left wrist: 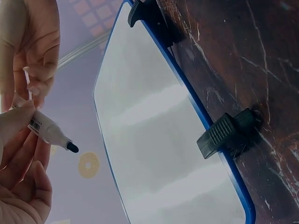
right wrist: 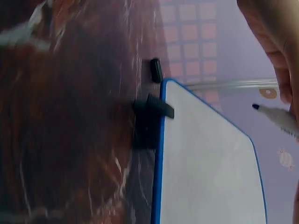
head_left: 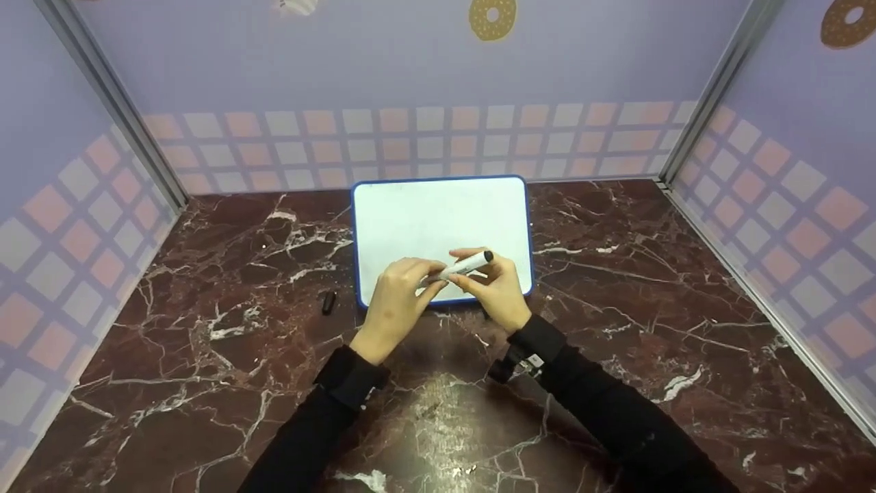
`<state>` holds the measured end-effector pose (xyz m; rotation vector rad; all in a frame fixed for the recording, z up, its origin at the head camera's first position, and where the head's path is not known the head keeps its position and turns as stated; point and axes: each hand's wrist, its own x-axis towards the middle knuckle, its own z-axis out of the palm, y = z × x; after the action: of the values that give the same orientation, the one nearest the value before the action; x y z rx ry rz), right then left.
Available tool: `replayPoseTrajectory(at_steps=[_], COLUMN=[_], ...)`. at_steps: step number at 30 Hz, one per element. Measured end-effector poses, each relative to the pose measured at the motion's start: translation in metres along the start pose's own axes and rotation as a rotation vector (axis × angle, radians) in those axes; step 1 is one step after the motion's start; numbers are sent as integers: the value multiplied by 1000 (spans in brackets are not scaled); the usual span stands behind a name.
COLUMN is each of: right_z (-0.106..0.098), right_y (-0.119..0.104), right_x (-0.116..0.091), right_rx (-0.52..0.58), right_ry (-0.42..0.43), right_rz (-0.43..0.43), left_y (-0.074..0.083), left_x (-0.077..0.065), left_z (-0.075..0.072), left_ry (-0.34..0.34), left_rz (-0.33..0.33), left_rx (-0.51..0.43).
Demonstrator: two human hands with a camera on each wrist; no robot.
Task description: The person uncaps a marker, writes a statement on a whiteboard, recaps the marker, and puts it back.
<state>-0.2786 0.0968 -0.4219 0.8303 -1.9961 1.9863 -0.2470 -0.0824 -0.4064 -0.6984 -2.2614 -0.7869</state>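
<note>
A white marker is held between both hands above the lower part of a blue-framed whiteboard. My left hand pinches it with thumb and fingers near the lower-left end. My right hand grips it farther up, below the black rear end. In the left wrist view, the marker's bare black tip points down and to the left of the board. That tip is hidden behind the left hand in the head view. A black marker cap lies on the table, left of the board.
Black clip-like feet hold the whiteboard's lower edge on the dark red marbled table. Lilac walls with a checked band close in the back and sides. Both wrists wear black straps.
</note>
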Motion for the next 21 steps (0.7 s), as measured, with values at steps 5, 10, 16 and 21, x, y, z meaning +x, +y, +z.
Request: replayPoseTrajectory(at_steps=[5,10,16,21], right_z=[10,21,39,55], right_y=[2,8,21,32], right_x=[10,32,57,72], right_rx=[100,191,181,161], right_ry=[104,172,143,141], right_rz=[-37,-51,-77,-63], left_y=[-13,-52,-93,-106], left_x=[6,12,-1,-8], left_z=[-7,-26,-43,-39], left_ry=[-26,56,3,-152], left_rz=[-86,-299,-536,-666], left_rx=[-56,-98,-97,-218])
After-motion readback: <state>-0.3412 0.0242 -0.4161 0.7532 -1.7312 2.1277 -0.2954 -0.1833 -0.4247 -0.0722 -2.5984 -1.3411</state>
